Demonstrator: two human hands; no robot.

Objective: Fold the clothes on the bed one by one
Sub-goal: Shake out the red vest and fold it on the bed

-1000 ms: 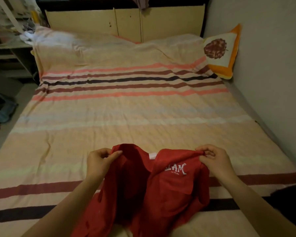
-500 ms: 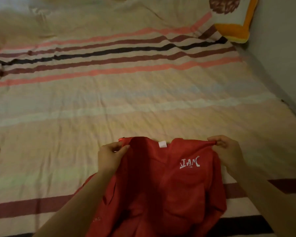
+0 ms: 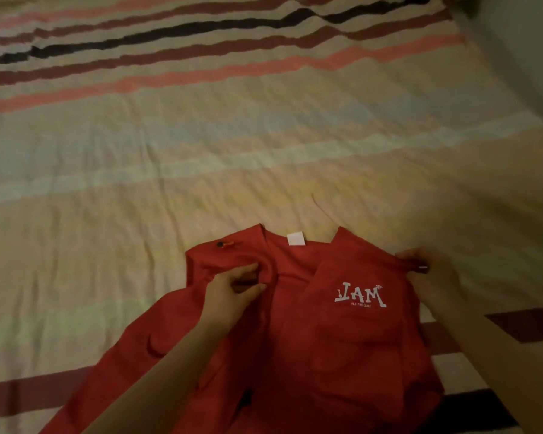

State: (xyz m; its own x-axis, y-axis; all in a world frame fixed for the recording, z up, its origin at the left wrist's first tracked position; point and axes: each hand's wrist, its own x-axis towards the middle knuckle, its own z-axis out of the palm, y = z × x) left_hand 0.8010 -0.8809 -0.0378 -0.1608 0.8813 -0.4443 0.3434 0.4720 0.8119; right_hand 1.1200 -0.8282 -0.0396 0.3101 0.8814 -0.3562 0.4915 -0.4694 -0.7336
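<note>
A red garment (image 3: pixel 320 346) with a white "JAM" print and a small white neck label lies spread on the near part of the striped bed sheet (image 3: pixel 201 158). My left hand (image 3: pixel 232 292) pinches the red cloth near the left side of the collar. At the garment's right shoulder edge, my right hand (image 3: pixel 433 277) grips the cloth. The garment's lower part runs out of the frame at the bottom.
The sheet's dark and pink stripes cross the far part of the bed. A grey wall (image 3: pixel 533 42) borders the bed on the right. A dark stripe of the sheet lies under the garment's right side.
The garment has come down from being held up and now lies flatter on the bed. Both hands moved forward with it, and the view has tipped lower.
</note>
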